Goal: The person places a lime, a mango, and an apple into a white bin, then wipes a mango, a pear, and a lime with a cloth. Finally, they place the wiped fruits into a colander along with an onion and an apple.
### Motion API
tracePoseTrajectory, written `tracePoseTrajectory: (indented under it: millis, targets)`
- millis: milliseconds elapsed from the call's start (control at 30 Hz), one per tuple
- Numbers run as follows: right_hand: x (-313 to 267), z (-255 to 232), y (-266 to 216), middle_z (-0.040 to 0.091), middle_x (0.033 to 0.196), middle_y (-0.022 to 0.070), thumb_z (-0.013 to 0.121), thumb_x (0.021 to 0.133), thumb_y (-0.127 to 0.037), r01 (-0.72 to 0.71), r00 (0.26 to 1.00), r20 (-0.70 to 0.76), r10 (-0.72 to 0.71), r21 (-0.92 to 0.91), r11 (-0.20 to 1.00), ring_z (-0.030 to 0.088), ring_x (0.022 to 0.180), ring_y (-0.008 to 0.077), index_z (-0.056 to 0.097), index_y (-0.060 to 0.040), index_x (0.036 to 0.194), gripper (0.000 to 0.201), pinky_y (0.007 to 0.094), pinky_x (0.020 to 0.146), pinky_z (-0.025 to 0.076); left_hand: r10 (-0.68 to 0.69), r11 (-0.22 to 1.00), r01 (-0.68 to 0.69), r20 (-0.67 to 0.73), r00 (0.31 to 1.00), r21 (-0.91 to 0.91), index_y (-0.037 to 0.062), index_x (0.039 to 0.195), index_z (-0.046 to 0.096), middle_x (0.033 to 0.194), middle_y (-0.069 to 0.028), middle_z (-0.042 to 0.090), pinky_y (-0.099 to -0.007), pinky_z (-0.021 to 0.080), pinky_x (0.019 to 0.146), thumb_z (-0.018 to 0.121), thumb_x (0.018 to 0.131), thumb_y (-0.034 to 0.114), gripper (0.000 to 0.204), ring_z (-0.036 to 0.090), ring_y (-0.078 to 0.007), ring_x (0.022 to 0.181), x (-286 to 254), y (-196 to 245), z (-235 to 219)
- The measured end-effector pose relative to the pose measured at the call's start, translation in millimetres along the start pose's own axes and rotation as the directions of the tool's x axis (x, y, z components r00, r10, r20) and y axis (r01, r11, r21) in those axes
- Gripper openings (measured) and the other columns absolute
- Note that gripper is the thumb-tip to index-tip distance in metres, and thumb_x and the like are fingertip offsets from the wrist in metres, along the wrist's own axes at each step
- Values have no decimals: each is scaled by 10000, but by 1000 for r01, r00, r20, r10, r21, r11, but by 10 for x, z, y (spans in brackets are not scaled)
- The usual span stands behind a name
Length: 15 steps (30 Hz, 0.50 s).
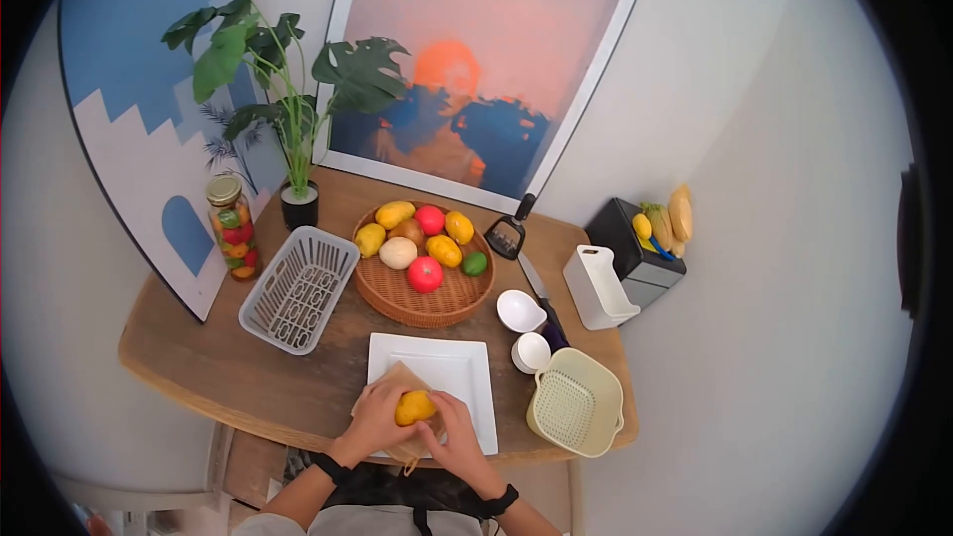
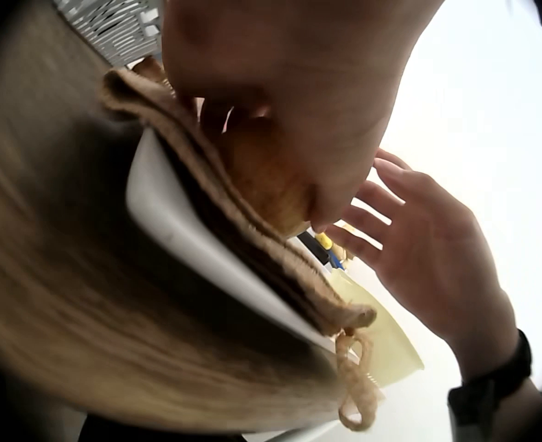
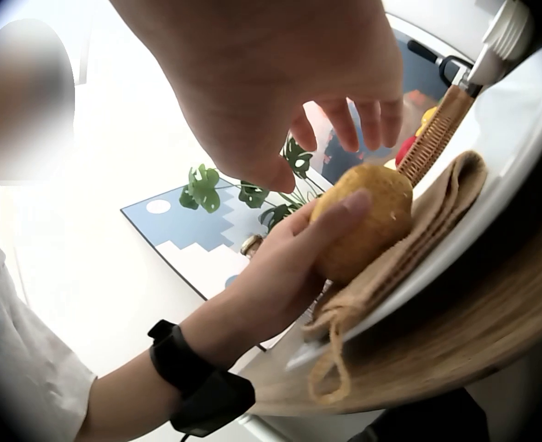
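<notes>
A yellow mango [image 1: 414, 408] sits over a folded tan cloth [image 1: 401, 374] on a square white plate [image 1: 478, 411]. My left hand [image 1: 373, 421] holds it, thumb lying across its side in the right wrist view, where small specks mark the mango's skin [image 3: 381, 221]. On the mango's other side is my right hand [image 1: 459, 449], its fingers apart and loosely bent. In the left wrist view the right hand [image 2: 437, 244] shows spread fingers with nothing in them. A cord loop [image 3: 331, 373] hangs from the cloth's corner. Most of the left fingers are hidden behind the mango in the right wrist view.
Behind the plate stands a wicker tray [image 1: 424, 313] of fruit. A grey basket [image 1: 298, 288] is left of it; a green basket [image 1: 578, 402], white cups [image 1: 531, 351], a knife [image 1: 536, 280] and a peeler [image 1: 507, 234] lie to the right. Farther left is a jar [image 1: 233, 226].
</notes>
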State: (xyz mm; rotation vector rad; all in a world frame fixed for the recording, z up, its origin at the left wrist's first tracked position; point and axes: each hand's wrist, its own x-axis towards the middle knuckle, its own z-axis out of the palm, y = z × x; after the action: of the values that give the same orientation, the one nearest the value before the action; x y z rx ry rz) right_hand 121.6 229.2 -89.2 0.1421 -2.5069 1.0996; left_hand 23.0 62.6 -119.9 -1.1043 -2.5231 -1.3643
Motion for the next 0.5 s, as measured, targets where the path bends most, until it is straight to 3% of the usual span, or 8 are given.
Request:
tracePoseTrajectory:
  millis: [133,333,500]
  targets:
    - [12,147,252,556,1402,237,760,943,-159,-5,998,57,5,-14,1000,538,1308,412,535,23,1407,547,442,1116,440,29,999,-28,-34,999,15,59,1250,641,1189,-167,690,-466,424,1078,865,735,339,627,628,-372,1174,-59,-132,130]
    - [-76,236,393,580,1360,230,783,935,-183,-109,994,-9,110,85,990,563,1267,393,516,23,1416,587,438,1099,448,7,1000,-6,-63,998,21,62,1346,591,1253,-179,666,-478,397,1104,873,755,367,722,601,-370,1224,-86,-128,146]
    - [-81,229,379,587,1353,222,783,935,-184,-84,996,-9,85,87,993,564,1270,379,523,17,1421,587,438,1098,451,44,999,-45,-91,995,-2,49,1288,615,1235,-170,670,-472,415,1078,889,745,392,699,609,-364,1208,-99,-144,112]
